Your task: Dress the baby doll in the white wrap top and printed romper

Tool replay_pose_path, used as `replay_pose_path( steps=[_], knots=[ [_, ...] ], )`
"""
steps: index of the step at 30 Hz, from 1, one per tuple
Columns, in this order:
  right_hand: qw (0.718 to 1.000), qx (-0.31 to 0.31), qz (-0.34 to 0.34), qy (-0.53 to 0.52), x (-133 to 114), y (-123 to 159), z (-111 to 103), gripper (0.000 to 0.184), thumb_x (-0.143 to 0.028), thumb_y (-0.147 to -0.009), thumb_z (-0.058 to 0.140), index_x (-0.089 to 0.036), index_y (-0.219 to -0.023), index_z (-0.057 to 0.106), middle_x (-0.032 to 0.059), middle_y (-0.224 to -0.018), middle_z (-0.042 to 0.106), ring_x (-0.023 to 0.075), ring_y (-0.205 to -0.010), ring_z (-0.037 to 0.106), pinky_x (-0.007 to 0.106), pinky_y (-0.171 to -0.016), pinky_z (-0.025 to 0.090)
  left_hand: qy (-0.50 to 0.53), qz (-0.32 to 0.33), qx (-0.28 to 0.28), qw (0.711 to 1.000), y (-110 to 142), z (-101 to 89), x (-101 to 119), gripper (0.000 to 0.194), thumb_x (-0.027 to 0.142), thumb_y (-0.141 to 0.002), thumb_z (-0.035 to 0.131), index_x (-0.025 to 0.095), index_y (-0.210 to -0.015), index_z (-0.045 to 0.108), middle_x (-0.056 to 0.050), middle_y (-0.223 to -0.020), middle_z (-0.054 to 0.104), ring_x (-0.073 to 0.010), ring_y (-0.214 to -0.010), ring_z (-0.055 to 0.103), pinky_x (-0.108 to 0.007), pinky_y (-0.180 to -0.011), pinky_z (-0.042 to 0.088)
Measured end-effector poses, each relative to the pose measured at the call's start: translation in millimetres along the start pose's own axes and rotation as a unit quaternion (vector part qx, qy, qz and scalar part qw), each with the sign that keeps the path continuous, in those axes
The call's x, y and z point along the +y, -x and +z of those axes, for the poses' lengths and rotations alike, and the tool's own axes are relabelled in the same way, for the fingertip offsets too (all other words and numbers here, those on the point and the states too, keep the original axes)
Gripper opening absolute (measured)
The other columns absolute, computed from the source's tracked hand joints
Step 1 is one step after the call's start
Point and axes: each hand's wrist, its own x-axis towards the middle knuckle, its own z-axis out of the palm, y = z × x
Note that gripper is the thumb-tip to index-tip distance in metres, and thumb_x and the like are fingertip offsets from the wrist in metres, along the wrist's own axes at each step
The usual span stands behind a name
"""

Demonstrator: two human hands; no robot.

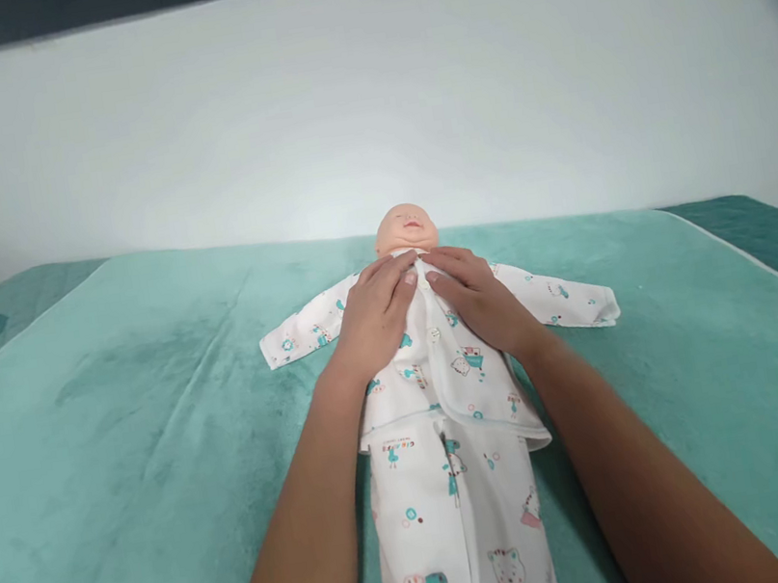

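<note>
Right, so the doll [441, 401] lies on its back, its long axis running straight away from the wearer, smooth pinkish head [407, 227] at the far end and trousers [430, 519] running out of the near edge of view. Both hands rest on its chest, fingers pointing toward the neck: left hand [384, 310] on one side of the front opening, right hand [476, 296] on the other, neither clearly nearer the doll. They lie flat and unclenched, palms down, with no cloth visibly gathered in either; what sits beneath the palms is hidden. Under them spreads the jacket [472, 357], soft-looking white cloth dotted with teal and pink cartoon animals, a small round fastener [434, 334] showing below the fingers, its hem overlapping the waist and flaring at one corner. Out go the sleeves, one [307, 328] past the left hand, the other [570, 300] past the right, flat and tube-like. Around it all stretches a plush green mat [120, 400], its nap brushed into darker patches, and beyond the head rises a plain, pale wall [362, 110].
</note>
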Motion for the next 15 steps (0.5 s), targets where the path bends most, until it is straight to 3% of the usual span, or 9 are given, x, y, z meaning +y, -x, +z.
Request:
replay_pose_path(
  steps=[6,15],
  knots=[
    [1.0,-0.015,0.004,0.016,-1.2,-1.2,-0.5,0.045,-0.044,-0.097,0.043,-0.036,-0.138,0.06,0.0014,-0.149,0.049,0.025,-0.143,0.036,0.05,-0.122,0.023,-0.002,0.0,0.0,1.0,-0.9,-0.9,0.2,0.043,0.042,-0.105,0.033,0.027,-0.138,0.056,0.0,-0.146,0.058,-0.0187,-0.14,0.046,-0.039,-0.119,0.036],
    [0.998,0.025,0.014,-0.049,0.1,0.7,0.8,0.04,-0.043,-0.093,0.053,-0.032,-0.13,0.065,0.0027,-0.145,0.054,0.0235,-0.141,0.039,0.048,-0.122,0.026,0.022,-0.021,0.03,0.999,0.3,1.0,0.2,0.041,0.039,-0.103,0.037,0.025,-0.136,0.057,-0.004,-0.144,0.06,-0.0204,-0.135,0.051,-0.041,-0.116,0.04]
  ],
)
